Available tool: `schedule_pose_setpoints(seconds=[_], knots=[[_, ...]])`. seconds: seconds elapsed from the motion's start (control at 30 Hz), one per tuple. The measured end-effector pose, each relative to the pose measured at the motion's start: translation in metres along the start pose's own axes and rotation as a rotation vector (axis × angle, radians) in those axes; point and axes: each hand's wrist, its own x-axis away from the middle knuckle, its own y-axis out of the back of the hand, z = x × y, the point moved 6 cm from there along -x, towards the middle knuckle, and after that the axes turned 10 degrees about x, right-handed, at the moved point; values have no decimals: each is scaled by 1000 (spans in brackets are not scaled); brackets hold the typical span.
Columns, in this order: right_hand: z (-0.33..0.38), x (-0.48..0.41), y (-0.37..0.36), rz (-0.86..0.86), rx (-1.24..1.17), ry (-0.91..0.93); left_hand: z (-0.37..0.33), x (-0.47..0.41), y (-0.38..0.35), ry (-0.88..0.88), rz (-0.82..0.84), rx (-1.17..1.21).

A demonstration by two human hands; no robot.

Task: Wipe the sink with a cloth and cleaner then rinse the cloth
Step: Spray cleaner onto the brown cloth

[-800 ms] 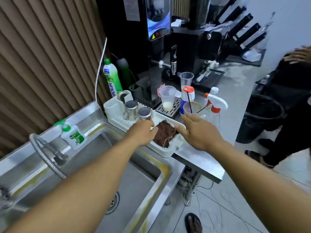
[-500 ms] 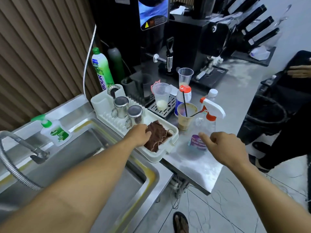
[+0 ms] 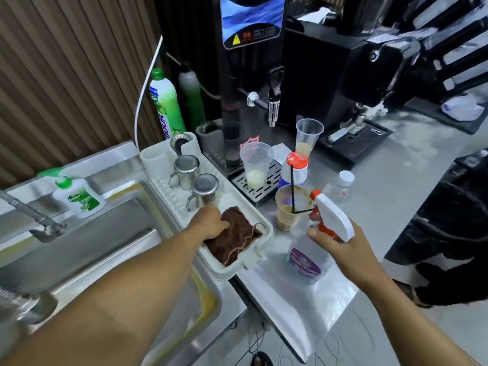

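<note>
Lying in the near end of a white drying tray [image 3: 264, 256], the brown cloth [image 3: 235, 239] is crumpled. The left hand [image 3: 210, 223] has its fingers bent onto the cloth's left edge and grips it. The tray sits at the right rim of the steel sink [image 3: 105, 247], and two metal cups [image 3: 203, 188] stand just behind the hand. The right hand [image 3: 343, 250] is closed around the neck of the spray bottle [image 3: 332, 216], under its white head, over the counter [image 3: 383, 194] beside the tray.
</note>
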Motion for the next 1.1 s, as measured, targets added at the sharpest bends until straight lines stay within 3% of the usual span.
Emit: schedule_pose_setpoints(seconds=[0.2, 0.37, 0.53, 0.67, 0.97, 1.1], knots=[[29, -11, -9, 79, -117, 148, -4, 10, 10, -6, 82, 234], [24, -10, -11, 17, -88, 102, 13, 13, 11, 63, 160, 410], [46, 5, -17, -32, -21, 133, 2, 31, 32, -63, 164, 759], [83, 34, -34, -10, -2, 197, -17, 60, 65, -177, 132, 858], [111, 79, -93, 63, 44, 194, -6, 99, 102, -124, 251, 1274], [126, 93, -113, 66, 80, 217, 2, 109, 111, -133, 317, 1265]])
